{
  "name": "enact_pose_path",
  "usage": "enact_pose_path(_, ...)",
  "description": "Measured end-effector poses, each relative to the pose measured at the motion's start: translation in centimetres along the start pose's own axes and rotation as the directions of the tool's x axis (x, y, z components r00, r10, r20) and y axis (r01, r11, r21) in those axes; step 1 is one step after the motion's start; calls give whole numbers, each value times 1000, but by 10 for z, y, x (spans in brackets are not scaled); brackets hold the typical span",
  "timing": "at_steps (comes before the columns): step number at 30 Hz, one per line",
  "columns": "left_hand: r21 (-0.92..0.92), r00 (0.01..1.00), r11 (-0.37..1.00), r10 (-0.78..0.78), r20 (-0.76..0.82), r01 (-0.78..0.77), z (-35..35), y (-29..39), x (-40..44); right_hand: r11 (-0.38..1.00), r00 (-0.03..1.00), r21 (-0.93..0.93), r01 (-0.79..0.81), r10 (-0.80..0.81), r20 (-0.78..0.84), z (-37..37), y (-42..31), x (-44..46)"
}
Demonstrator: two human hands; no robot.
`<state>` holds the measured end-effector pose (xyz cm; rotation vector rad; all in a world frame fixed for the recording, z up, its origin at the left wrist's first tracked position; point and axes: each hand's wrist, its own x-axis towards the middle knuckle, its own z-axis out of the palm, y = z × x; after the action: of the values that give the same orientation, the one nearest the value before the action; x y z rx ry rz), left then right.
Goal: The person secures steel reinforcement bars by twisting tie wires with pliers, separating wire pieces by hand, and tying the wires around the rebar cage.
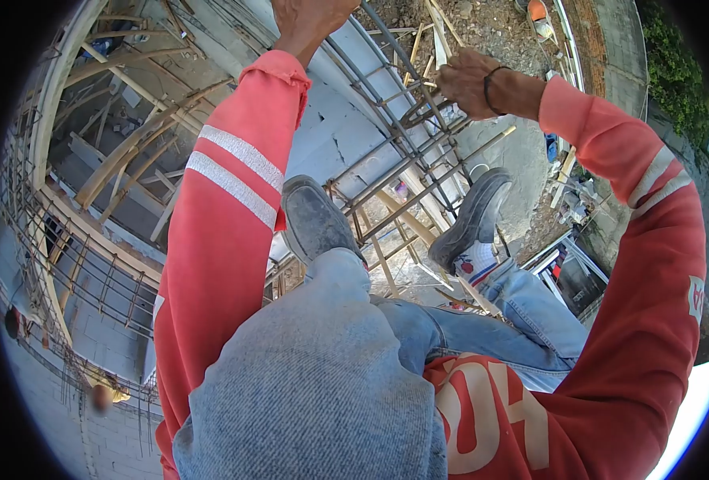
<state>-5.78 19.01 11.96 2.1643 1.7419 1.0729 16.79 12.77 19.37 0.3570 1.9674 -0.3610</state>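
My left hand [314, 18] is at the top edge above the steel bars. The frame cuts off its fingers, so its grip is hidden. My right hand [473, 84], with a dark band at the wrist, is closed. A dark metal pincer-like tool [418, 116] extends from below it toward the bars. Between and below my hands runs a rebar cage [433, 166] of long rods and cross ties. My left shoe [314, 218] and right shoe [473, 218] are on either side of the cage's lower part.
Far below lie wooden poles [130, 152] and rubble-strewn ground [482, 20]. More rebar [98, 300] lines the left side, over a block wall [118, 436]. A concrete wall [622, 48] and greenery [674, 72] stand at right. The drop beneath my feet is open.
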Motion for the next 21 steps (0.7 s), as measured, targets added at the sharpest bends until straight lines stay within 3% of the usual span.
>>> enact_pose_path(2, -1, 1000, 1000, 9, 4, -9, 0, 0, 3, 999, 999, 40, 37, -38, 32, -6, 7, -5)
enact_pose_path(3, -5, 1000, 1000, 8, 8, -8, 0, -1, 2, 940, 970, 322, -111, 32, 240, -4, 11, -1)
enact_pose_path(4, -3, 1000, 1000, 4, 6, -4, -1, -1, 3, 791, 893, 534, -298, 35, 448, -2, 18, 4)
enact_pose_path(5, -5, 1000, 1000, 8, 7, -8, -1, -2, 3, 508, 749, 682, -527, -102, 654, 6, 31, 17)
enact_pose_path(6, -12, 1000, 1000, 11, 13, -11, 0, 0, 2, 501, 750, 686, -527, -105, 653, 22, 40, 19)
enact_pose_path(8, -16, 1000, 1000, 18, 13, -17, 0, -1, 3, 193, 879, 906, -375, -236, 414, 18, 51, 10)
enact_pose_path(9, -15, 1000, 1000, 16, 14, -16, 0, -2, 3, 189, 907, 909, -372, -135, 399, 15, 52, 7)
enact_pose_path(13, -24, 1000, 999, 23, 13, -23, 0, -2, 3, 358, 886, 872, -335, -195, 421, 12, 58, 12)
enact_pose_path(18, -51, 1000, 998, 24, 5, -24, -4, -4, 3, 274, 911, 897, -348, -126, 392, 30, 50, -19)
enact_pose_path(21, -85, 999, 996, 35, -26, -37, -19, -11, -4, 428, 983, 902, -55, -135, 124, 52, 53, -44)
